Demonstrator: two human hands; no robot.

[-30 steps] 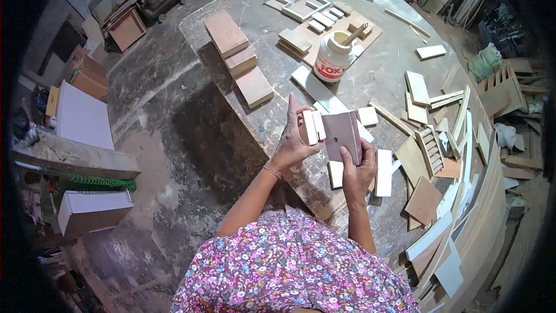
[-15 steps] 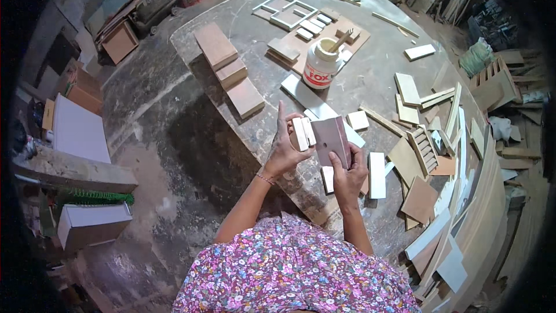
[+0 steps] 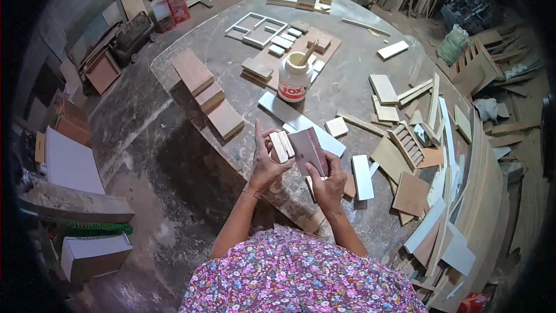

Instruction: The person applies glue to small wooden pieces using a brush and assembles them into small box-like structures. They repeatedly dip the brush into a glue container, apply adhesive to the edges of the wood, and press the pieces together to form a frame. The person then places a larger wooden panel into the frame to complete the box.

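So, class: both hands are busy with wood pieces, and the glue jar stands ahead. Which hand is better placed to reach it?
Probably the left hand: it holds only small light blocks, and sits slightly nearer the glue jar; the right hand supports the brown panel.

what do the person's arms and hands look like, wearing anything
Both forearms are bare, with no sleeves reaching them and no gloves on the left hand or right hand. A thin bracelet circles the left wrist. The garment below is a floral print in pink, purple and white.
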